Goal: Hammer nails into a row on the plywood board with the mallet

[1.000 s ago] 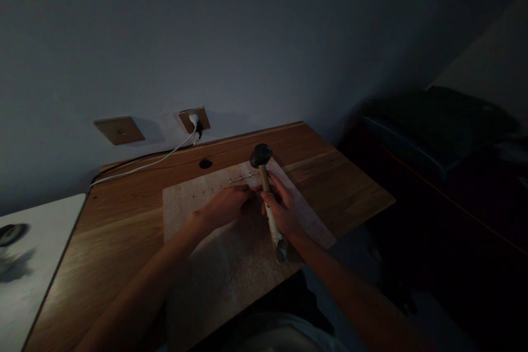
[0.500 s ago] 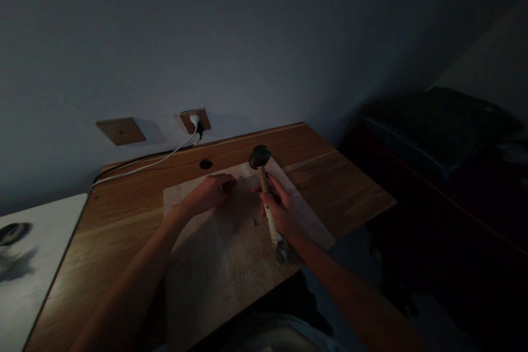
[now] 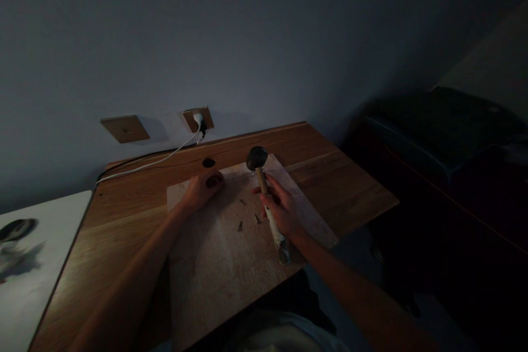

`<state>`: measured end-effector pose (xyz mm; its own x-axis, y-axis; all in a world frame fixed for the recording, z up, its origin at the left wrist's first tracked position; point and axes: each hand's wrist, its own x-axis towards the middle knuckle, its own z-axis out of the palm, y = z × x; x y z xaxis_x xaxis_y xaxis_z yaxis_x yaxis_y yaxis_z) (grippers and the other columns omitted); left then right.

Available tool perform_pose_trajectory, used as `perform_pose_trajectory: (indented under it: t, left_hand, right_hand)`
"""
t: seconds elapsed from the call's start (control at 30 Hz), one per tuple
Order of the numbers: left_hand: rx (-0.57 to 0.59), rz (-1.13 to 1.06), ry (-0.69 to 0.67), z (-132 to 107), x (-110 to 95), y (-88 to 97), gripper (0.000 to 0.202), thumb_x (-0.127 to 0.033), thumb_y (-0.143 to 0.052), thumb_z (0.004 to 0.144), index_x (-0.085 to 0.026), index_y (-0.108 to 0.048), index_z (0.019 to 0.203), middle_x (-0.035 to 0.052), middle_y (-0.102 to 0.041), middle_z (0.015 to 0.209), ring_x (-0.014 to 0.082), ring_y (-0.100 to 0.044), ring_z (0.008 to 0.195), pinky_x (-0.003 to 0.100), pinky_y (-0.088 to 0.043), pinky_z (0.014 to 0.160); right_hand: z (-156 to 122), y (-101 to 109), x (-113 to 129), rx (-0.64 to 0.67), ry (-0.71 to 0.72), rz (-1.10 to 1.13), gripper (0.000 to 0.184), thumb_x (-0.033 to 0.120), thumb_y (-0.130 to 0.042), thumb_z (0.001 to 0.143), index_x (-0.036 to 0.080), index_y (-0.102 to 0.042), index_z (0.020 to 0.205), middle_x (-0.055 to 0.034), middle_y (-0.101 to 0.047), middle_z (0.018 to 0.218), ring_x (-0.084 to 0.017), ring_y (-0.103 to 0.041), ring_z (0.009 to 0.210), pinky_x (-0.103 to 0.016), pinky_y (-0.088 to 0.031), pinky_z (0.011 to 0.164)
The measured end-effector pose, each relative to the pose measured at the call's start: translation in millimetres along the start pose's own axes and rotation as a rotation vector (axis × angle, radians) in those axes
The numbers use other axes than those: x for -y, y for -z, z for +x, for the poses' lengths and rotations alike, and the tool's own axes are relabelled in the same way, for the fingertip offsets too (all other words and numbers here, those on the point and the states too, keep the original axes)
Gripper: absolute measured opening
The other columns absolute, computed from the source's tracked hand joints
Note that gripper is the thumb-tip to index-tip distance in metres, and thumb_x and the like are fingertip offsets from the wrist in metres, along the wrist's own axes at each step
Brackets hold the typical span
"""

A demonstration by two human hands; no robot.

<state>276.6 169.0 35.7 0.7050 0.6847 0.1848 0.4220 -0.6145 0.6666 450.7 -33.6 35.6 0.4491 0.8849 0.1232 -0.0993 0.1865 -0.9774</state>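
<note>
My right hand (image 3: 281, 206) is wrapped round the wooden handle of a mallet (image 3: 262, 179) with a dark, rounded head. The mallet is held over the right side of a pale wooden board (image 3: 214, 280), its head toward the wall. Over the board's far left part is my left hand (image 3: 204, 190), fingers curled in; whatever they may hold is hidden. Between my hands lie small pointed pieces like screws or nails, one screw-like piece (image 3: 240, 226) nearest me and another (image 3: 258, 219) beside the mallet handle.
The board lies on a brown wooden table (image 3: 330, 176) against the wall. White and black cables run from a wall socket (image 3: 198, 119) along the back edge. At left, a white surface (image 3: 53, 231) bears a dark round object (image 3: 17, 230). A dark bulky shape (image 3: 449, 121) stands at right.
My left hand has moved left, away from the mallet head, uncovering the small pieces on the board. My right hand keeps its grip on the mallet, nearly in the same place.
</note>
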Motion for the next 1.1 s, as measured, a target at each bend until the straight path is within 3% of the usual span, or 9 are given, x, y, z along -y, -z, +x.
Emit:
perform_pose_trajectory:
  t: [0.27, 0.47, 0.83, 1.1]
  left_hand:
    - [0.029, 0.026, -0.07, -1.7, 1.1, 0.0, 0.02, -0.031, -0.06, 0.077, -0.02, -0.07, 0.09, 0.0035, -0.074, 0.083, 0.0198, -0.068, 0.075, 0.029, -0.053, 0.072]
    - [-0.012, 0.001, 0.018, -1.3, -1.3, -0.3, 0.029, -0.027, -0.062, 0.072, -0.021, -0.066, 0.1, 0.0044, -0.077, 0.091, 0.0223, -0.072, 0.081, 0.031, -0.056, 0.075]
    - [-0.03, 0.044, 0.056, -1.8, 0.0, -2.6, 0.052, -0.028, -0.065, 0.069, -0.02, -0.059, 0.12, 0.0065, -0.077, 0.099, 0.0268, -0.074, 0.089, 0.032, -0.056, 0.078]
    - [-0.013, 0.05, 0.041, -1.3, 0.6, -1.6, 0.05, -0.026, -0.06, 0.071, -0.018, -0.061, 0.12, 0.0057, -0.076, 0.094, 0.025, -0.072, 0.082, 0.031, -0.055, 0.075]
  right_hand:
    - [12.6, -20.9, 1.9, 0.13, -0.068, 0.032, 0.056, 0.029, -0.065, 0.088, 0.025, -0.054, 0.142, -0.0048, -0.075, 0.103, -0.006, -0.052, 0.045, -0.022, -0.046, 0.042]
    - [8.8, -29.2, -13.7, 0.241, -0.124, 0.055, 0.06, 0.028, -0.067, 0.085, 0.025, -0.052, 0.144, -0.004, -0.075, 0.103, -0.007, -0.052, 0.046, -0.024, -0.048, 0.044]
    - [4.9, -27.6, -13.6, 0.297, -0.131, 0.027, 0.06, 0.028, -0.067, 0.086, 0.025, -0.053, 0.144, -0.004, -0.075, 0.103, -0.006, -0.055, 0.046, -0.023, -0.049, 0.045]
    - [4.4, -27.2, -19.0, 0.283, -0.115, 0.008, 0.057, 0.026, -0.066, 0.087, 0.025, -0.055, 0.143, -0.0031, -0.075, 0.102, -0.005, -0.056, 0.044, -0.021, -0.049, 0.044]
